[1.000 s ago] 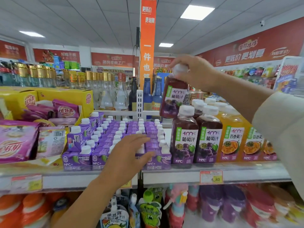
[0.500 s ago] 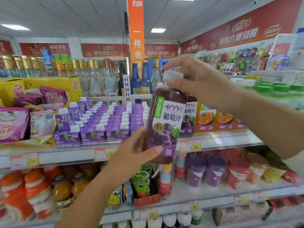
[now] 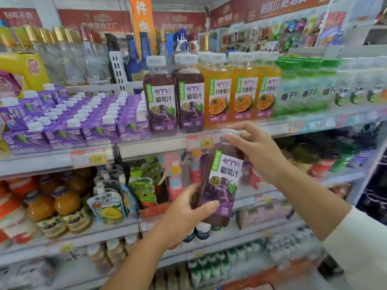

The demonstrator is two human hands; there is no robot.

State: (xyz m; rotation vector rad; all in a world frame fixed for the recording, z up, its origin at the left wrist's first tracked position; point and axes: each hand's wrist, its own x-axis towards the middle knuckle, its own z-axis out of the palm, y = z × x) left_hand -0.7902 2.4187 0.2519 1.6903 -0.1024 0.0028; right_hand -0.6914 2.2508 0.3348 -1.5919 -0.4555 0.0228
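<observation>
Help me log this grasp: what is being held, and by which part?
A dark purple plastic grape-juice bottle: the right hand pinches its white cap, the left hand grips its lower body.

I see a clear, glossy plastic grape juice bottle (image 3: 219, 185) with a smooth printed label and a matt white plastic cap (image 3: 230, 133).
</observation>
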